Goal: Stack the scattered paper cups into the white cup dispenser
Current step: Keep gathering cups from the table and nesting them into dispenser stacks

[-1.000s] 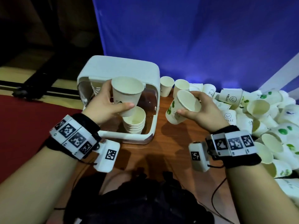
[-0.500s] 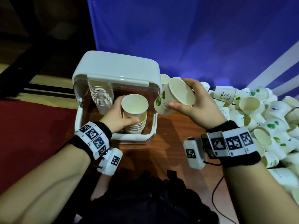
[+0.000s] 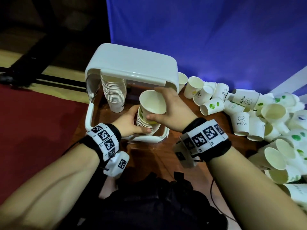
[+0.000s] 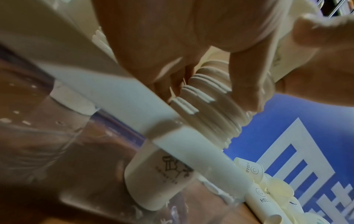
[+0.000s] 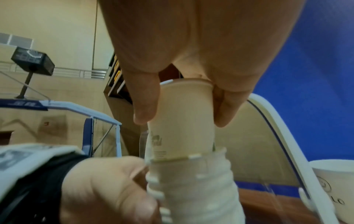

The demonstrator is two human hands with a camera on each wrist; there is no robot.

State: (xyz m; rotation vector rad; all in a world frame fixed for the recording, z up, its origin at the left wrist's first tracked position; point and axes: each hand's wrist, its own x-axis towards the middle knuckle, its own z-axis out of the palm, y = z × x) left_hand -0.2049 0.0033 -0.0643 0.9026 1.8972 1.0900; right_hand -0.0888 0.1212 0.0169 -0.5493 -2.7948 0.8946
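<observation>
Wood table [image 3: 154, 156]: dispenser [image 3: 132, 63], cups [image 3: 240, 120].

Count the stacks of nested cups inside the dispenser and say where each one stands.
2. A tall stack stands at the back left of the white dispenser; a shorter stack at the front, gripped by the left hand. Others may be hidden behind the hands.

Right hand [image 3: 172, 112] grips cup [image 3: 152, 106] atop short stack [image 3: 146, 125]; left hand [image 3: 129, 122] holds stack inside dispenser [image 3: 131, 67].

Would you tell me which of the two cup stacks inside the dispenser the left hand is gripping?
The shorter front stack, gripped by the left hand at its rims; the taller stack behind stands untouched.
</observation>
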